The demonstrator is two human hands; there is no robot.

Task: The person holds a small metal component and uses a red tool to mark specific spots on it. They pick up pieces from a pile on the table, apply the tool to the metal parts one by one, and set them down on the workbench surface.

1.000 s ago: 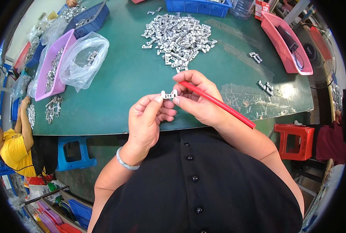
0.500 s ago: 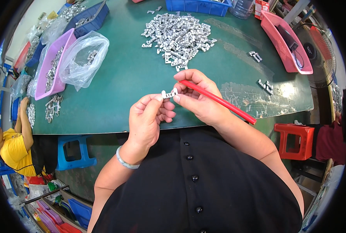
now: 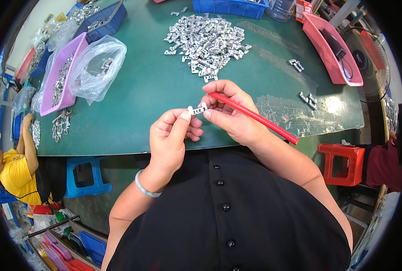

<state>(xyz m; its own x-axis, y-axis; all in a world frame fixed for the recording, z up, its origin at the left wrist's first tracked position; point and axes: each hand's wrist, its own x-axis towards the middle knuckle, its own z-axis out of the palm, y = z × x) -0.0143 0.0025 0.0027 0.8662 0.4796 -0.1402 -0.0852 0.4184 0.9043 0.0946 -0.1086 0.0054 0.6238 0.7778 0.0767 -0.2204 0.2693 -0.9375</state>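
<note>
A small silver metal bracket (image 3: 197,109) is pinched between my left hand (image 3: 171,137) and the fingertips of my right hand (image 3: 231,113), just above the near edge of the green table (image 3: 146,86). My right hand also grips a long red stick (image 3: 255,117) that slants down to the right across my forearm. A pile of similar metal brackets (image 3: 205,43) lies on the table beyond my hands.
A clear plastic bag (image 3: 97,65) and a pink tray (image 3: 61,77) with metal parts sit at the left. Another pink tray (image 3: 332,49) and a blue bin (image 3: 230,7) stand at the back right. A person in yellow (image 3: 13,174) sits at the left. A red stool (image 3: 341,165) and a blue stool (image 3: 85,176) stand below the table.
My hands stay together on the bracket. The red stick has tilted slightly in my right hand.
</note>
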